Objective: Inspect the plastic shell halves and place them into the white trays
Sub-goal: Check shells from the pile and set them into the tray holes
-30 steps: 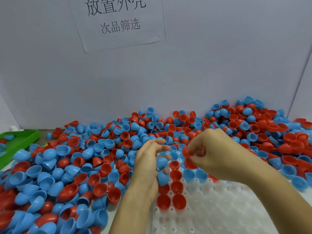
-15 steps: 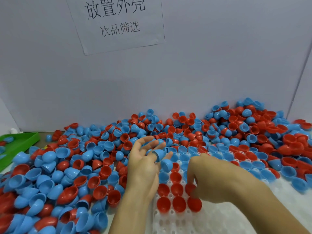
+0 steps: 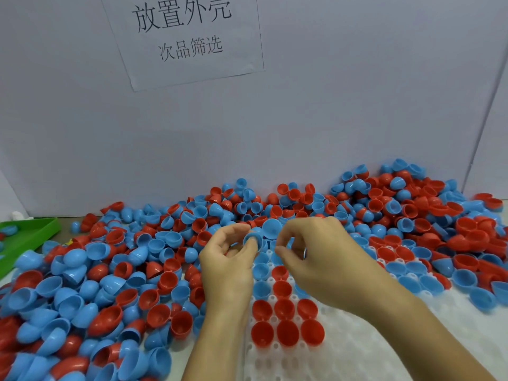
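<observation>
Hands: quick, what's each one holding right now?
Left hand: pinches a blue shell half.
Right hand: fingers curled; whether it holds anything cannot be told.

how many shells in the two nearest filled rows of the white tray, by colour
red shell halves: 6
blue shell halves: 0 (the blue ones in the white tray sit farther back)
total: 6

Right hand (image 3: 316, 251) covers whatever it pinches; white tray (image 3: 357, 353) cut off at near edge, green bin (image 3: 30, 232) cut off left.
</observation>
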